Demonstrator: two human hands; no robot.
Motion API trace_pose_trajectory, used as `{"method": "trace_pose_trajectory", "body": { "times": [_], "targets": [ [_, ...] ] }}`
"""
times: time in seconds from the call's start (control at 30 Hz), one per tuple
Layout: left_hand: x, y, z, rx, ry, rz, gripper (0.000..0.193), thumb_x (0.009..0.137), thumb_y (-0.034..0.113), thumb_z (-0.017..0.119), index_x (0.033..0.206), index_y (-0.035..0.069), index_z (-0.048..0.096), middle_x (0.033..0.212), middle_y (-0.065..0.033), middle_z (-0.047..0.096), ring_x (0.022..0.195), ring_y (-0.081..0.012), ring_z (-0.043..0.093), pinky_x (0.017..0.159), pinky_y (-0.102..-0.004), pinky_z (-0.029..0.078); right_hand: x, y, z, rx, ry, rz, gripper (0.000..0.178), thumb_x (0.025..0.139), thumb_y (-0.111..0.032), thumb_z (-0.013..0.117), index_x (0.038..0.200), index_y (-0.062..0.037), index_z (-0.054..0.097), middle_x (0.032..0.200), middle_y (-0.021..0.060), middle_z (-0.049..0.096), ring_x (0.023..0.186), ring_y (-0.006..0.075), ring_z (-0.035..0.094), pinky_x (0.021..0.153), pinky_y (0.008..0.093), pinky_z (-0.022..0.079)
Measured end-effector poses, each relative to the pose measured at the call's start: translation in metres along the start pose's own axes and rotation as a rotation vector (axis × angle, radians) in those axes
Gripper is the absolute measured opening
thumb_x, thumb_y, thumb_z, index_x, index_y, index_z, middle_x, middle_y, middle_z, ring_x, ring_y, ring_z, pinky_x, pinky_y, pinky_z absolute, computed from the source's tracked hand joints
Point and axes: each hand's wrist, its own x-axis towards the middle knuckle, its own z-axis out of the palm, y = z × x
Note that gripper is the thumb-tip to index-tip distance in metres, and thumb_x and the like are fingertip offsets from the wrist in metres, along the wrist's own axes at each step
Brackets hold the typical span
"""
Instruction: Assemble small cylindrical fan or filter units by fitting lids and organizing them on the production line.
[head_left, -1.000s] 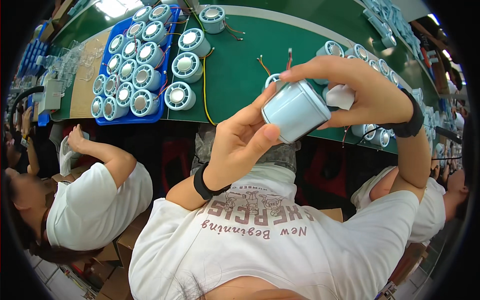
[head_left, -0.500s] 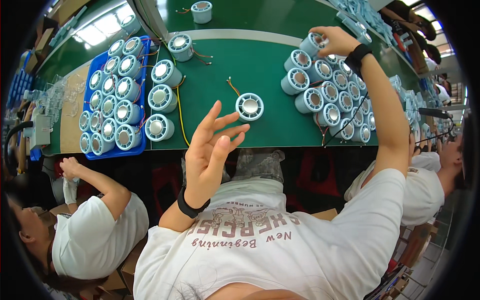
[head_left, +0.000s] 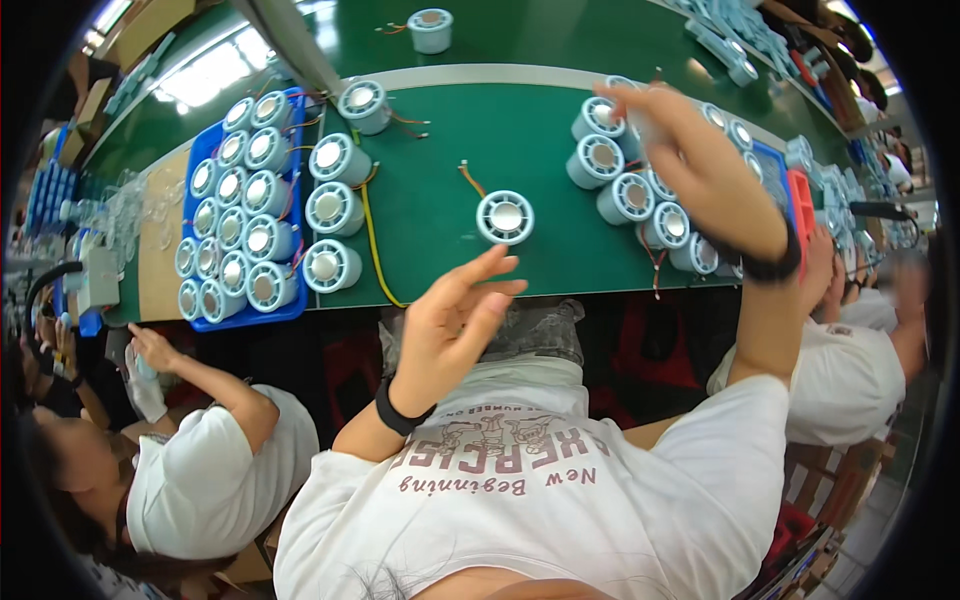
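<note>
A single light-blue cylindrical part [head_left: 505, 217], with a spoked rim, a silver disc in its centre and thin wires, stands mid-table. Just on its near side, my left hand [head_left: 450, 325] hovers palm up. Its fingers are spread and hold nothing; the fingertips come close to the part's rim. On the right, my right hand [head_left: 700, 170] is over a cluster of similar light-blue parts [head_left: 627, 198], smeared by motion. Its fingers stretch toward the cluster's far left parts, and nothing shows in them. That hand and its forearm hide much of the cluster.
A blue tray [head_left: 299, 200] at left holds several such parts. A column of parts [head_left: 335, 208] stands beside it, next to a yellow cable [head_left: 372, 245]. One part [head_left: 430, 31] is across the table. A red object [head_left: 800, 210] lies at right. Co-workers [head_left: 205, 465] sit on both sides.
My right hand has left the far part it was gripping and come nearer, its fingers now straighter. My left hand has lowered a little and shifted right. The view has also shifted slightly.
</note>
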Motion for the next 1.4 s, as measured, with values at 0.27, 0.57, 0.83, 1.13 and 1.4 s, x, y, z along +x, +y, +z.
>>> {"method": "trace_pose_trajectory", "body": {
  "times": [0.27, 0.57, 0.83, 1.13, 1.4],
  "targets": [
    [-0.009, 0.010, 0.015, -0.037, -0.174, 0.094, 0.041, 0.080, -0.006, 0.070, 0.119, -0.003, 0.056, 0.110, -0.0116, 0.061, 0.102, -0.0181, 0.062, 0.084, -0.0281, 0.052, -0.075, -0.076, 0.106, 0.077, 0.022, -0.147, 0.053, 0.084, 0.007, 0.053, 0.135, -0.0077, 0.049, 0.139, 0.0106, 0.050, 0.132, 0.0260, 0.044, 0.111, 0.0438, 0.021],
    [-0.003, 0.010, 0.013, 0.060, 0.100, 0.153, 0.012, 0.090, 0.001, 0.061, 0.101, -0.003, 0.060, 0.097, -0.0090, 0.062, 0.090, -0.0148, 0.059, 0.079, -0.0229, 0.047, -0.097, -0.061, 0.140, 0.472, 0.412, -0.084, 0.060, 0.083, 0.011, 0.053, 0.139, -0.0051, 0.042, 0.137, 0.0130, 0.052, 0.124, 0.0291, 0.051, 0.103, 0.0407, 0.038],
    [0.009, 0.009, 0.040, 0.105, 0.173, 0.255, 0.018, 0.097, 0.011, 0.053, 0.112, 0.001, 0.055, 0.093, -0.0043, 0.058, 0.082, -0.0108, 0.055, 0.073, -0.0218, 0.045, -0.117, -0.079, 0.151, 0.907, 0.501, 0.149, 0.041, 0.084, -0.007, 0.060, 0.124, -0.0015, 0.053, 0.105, 0.0139, 0.065, 0.093, 0.0312, 0.064, 0.078, 0.0370, 0.051],
    [0.016, 0.013, 0.052, 0.607, 0.137, 0.367, 0.016, 0.098, 0.012, 0.052, 0.107, 0.001, 0.059, 0.091, -0.0034, 0.057, 0.079, -0.0105, 0.053, 0.069, -0.0238, 0.044, -0.129, -0.066, 0.155, 0.663, 0.392, 0.311, 0.030, 0.083, -0.028, 0.071, 0.088, 0.0021, 0.065, 0.097, 0.0121, 0.066, 0.086, 0.0289, 0.065, 0.070, 0.0328, 0.050],
    [0.008, -0.003, 0.049, 0.273, -0.032, 0.047, 0.011, 0.093, 0.000, 0.055, 0.104, 0.000, 0.057, 0.091, -0.0038, 0.059, 0.081, -0.0079, 0.054, 0.069, -0.0225, 0.045, -0.111, -0.073, 0.153, 0.582, 0.803, -0.067, 0.031, 0.093, -0.031, 0.061, 0.087, 0.0002, 0.062, 0.102, 0.0095, 0.065, 0.103, 0.0237, 0.061, 0.097, 0.0391, 0.043]
  ]
}}
